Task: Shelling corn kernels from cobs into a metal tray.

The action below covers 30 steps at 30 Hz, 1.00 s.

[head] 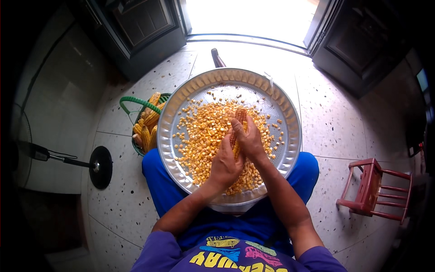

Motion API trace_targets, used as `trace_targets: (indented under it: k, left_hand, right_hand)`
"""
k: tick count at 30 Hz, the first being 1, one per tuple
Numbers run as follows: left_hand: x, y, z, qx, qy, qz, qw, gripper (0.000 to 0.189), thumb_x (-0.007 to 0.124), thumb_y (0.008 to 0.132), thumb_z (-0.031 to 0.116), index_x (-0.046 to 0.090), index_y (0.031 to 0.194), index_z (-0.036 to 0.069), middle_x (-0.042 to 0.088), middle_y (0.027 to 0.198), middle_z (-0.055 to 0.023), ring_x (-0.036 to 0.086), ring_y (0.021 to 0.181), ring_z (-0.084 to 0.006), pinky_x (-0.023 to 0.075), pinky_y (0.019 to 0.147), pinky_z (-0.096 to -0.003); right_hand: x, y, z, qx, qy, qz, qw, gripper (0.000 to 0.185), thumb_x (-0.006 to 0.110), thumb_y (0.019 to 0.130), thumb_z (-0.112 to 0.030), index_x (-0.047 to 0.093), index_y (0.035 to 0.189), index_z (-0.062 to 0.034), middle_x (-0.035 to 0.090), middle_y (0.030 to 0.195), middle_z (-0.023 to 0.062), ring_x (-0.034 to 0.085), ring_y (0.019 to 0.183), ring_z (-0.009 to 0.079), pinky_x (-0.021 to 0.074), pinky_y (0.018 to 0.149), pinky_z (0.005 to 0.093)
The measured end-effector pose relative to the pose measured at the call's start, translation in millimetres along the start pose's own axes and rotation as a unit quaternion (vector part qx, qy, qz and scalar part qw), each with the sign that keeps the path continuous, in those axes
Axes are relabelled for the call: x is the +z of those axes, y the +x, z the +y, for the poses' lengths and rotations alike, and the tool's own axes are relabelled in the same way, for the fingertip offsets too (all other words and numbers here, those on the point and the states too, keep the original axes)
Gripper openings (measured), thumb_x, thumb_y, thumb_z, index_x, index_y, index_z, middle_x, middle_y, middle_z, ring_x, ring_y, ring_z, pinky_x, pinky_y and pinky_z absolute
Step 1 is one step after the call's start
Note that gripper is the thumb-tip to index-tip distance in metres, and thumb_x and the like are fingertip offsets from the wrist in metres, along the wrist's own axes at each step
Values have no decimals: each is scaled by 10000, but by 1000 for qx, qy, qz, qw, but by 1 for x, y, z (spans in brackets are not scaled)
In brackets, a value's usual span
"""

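Both of my hands are closed around a partly shelled corn cob [241, 115] over a wide round metal sieve pan [170, 168]. My left hand [227, 163] wraps the cob's lower part from the left. From the right, my right hand [249, 139] grips it higher up, thumb lying across the cob. Reddish bare rows show along the cob, and some yellow kernels still sit on its right side. Loose corn kernels [200, 136] are heaped in the pan beneath my hands. The pan has a fluted wall and a perforated bottom.
At the pan's left stands a green basket [131, 99] with several corn cobs [146, 136]. Farther left is a stand fan's round base [101, 167]. A small red wooden chair [368, 187] is on the right. Dark doors [149, 37] flank the bright doorway ahead.
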State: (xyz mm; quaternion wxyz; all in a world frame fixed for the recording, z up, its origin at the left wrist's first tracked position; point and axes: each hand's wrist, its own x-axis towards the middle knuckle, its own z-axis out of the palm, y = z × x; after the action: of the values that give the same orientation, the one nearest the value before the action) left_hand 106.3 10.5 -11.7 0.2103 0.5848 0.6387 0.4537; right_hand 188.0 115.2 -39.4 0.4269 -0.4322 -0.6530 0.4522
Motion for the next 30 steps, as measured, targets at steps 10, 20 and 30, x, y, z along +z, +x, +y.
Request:
trace_targets:
  k: [10, 20, 30]
  left_hand:
    - [-18, 3, -2, -109, -112, -119, 981, 484, 626, 960, 213, 343, 1245, -58, 655, 898, -258, 691, 816, -334, 532, 699, -434]
    - [-19, 4, -12, -195, -212, -177, 941, 482, 637, 960, 268, 430, 1269, -38, 630, 964, -131, 624, 805, -197, 520, 701, -352]
    - [-25, 7, -10, -252, -296, -216, 896, 488, 623, 973, 262, 442, 1317, -33, 591, 947, -61, 572, 737, -86, 476, 609, -247]
  right_hand:
    - [-9, -2, -23, 63, -21, -40, 997, 464, 449, 1043, -379, 574, 783, -16, 543, 639, 89, 492, 590, 189, 366, 532, 401]
    - [-9, -4, -14, 46, -70, -22, 996, 454, 450, 1040, -335, 570, 750, -6, 544, 636, 97, 486, 588, 192, 371, 547, 405]
    - [-8, -6, -16, 66, -57, -17, 996, 468, 438, 1036, -349, 546, 725, -17, 527, 665, 94, 471, 617, 205, 373, 575, 418]
